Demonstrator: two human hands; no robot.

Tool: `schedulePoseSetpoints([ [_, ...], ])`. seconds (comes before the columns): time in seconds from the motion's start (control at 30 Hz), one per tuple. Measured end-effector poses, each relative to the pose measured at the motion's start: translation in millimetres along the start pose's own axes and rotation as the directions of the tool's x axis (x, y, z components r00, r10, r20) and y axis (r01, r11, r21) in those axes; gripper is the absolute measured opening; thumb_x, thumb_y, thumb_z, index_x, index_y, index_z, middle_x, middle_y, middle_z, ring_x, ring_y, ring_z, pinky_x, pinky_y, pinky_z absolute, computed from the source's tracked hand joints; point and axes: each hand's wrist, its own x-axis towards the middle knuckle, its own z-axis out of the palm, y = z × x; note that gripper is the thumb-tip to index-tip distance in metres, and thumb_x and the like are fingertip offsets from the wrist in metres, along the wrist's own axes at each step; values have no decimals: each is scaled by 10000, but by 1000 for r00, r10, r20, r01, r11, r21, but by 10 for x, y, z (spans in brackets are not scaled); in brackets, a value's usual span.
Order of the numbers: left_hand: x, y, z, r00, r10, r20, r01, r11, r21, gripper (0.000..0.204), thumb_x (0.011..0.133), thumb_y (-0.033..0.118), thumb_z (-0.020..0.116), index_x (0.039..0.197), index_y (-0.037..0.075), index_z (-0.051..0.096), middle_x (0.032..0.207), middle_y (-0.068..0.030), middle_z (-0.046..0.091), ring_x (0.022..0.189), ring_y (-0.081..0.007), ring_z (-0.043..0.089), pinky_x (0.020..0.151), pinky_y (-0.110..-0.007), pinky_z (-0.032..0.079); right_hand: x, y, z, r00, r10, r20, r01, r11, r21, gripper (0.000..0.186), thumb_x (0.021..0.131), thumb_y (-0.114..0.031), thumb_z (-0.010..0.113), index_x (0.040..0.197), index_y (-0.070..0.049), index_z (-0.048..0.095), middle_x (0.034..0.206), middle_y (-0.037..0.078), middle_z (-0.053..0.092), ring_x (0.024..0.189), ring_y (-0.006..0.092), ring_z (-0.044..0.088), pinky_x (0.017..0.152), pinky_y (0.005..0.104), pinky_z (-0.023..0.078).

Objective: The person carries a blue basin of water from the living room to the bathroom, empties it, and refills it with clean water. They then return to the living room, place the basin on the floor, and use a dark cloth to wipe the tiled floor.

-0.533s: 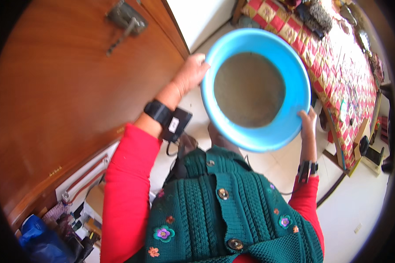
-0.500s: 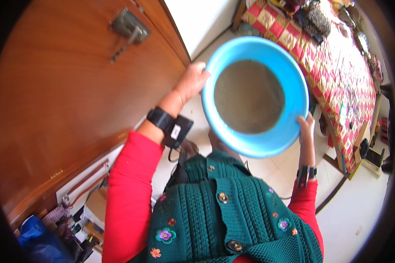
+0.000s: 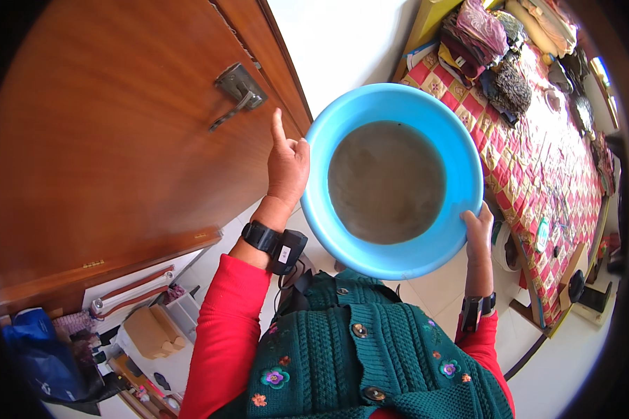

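Round blue plastic basin (image 3: 394,179) of murky water is sitting between both hands: right hand (image 3: 476,234) is gripping the rim, left hand (image 3: 287,165) pressing loosely, forefinger up. Keeping it level avoids spills.

Glossy plastic basin (image 3: 398,105), polished wooden door (image 3: 105,140), seemingly metal handle (image 3: 239,89).

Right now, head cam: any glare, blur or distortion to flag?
Head view: heavy fisheye bend on the wooden door, black vignette around the rim; daylight blows out the white wall; blue basin and both hands, left hand, right hand, are sharp.
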Motion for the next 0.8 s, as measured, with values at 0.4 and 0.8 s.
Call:
schedulePoseSetpoints([
  [0.4, 244, 124, -514, 989, -80, -126, 76, 996, -36, 785, 866, 136, 499, 1450, -107, 34, 789, -160, 611, 770, -279, 631, 805, -360, 499, -18, -371, 272, 995, -59, 80, 56, 998, 29, 264, 724, -75, 565, 949, 63, 579, 788, 80, 628, 645, 140, 588, 606, 265, 489],
  [0.8, 307, 5, -601, 990, 61, -126, -44, 990, 134, 543, 837, 177, 513, 1255, -127, 345, 892, -250, 647, 876, -355, 659, 826, -396, 506, 23, -430, 290, 998, -24, 66, 26, 999, -36, 229, 730, -74, 575, 916, 57, 596, 771, 89, 637, 623, 148, 591, 595, 275, 497],
])
